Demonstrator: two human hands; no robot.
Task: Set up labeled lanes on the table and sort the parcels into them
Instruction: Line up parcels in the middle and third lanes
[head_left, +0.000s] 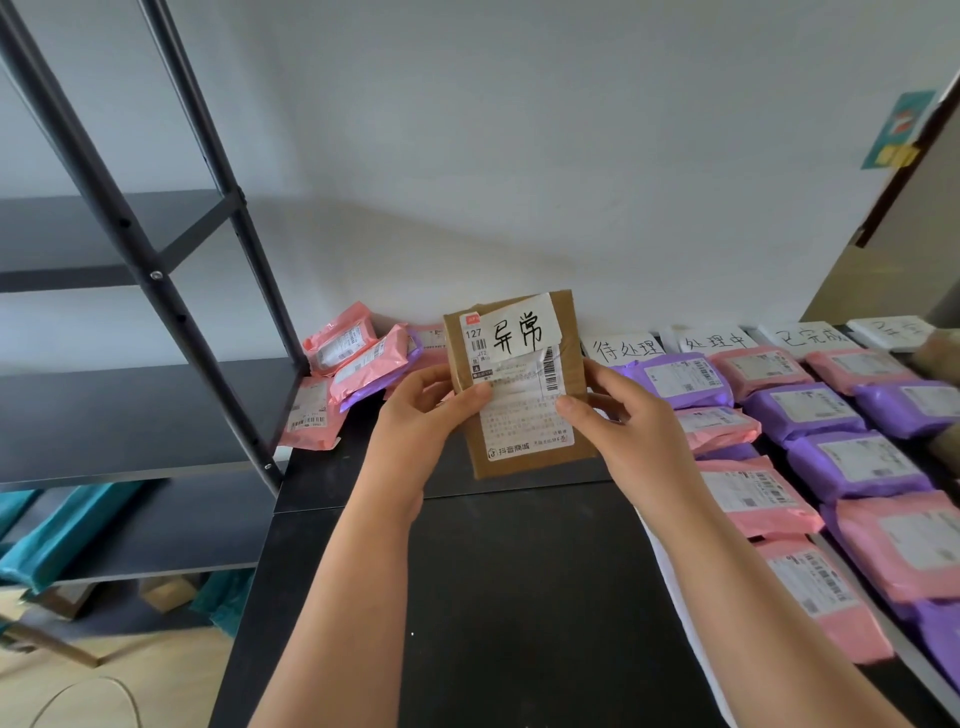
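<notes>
I hold a flat brown cardboard parcel (566, 338) upright above the black table (519, 597). It carries a shipping label and a white handwritten label (519, 331) near its top. My left hand (423, 410) grips its left edge and my right hand (618, 415) grips its right edge. White handwritten lane labels (626, 347) stand along the wall at the back right. Below them lie rows of pink parcels (756, 371) and purple parcels (680, 382). An unsorted heap of pink and purple parcels (363, 364) sits at the back left.
A black metal shelf rack (130, 249) stands at the left, with teal bags (67, 535) on its lower level. A wooden board (893, 249) leans at the far right. Bare black tabletop lies between my forearms.
</notes>
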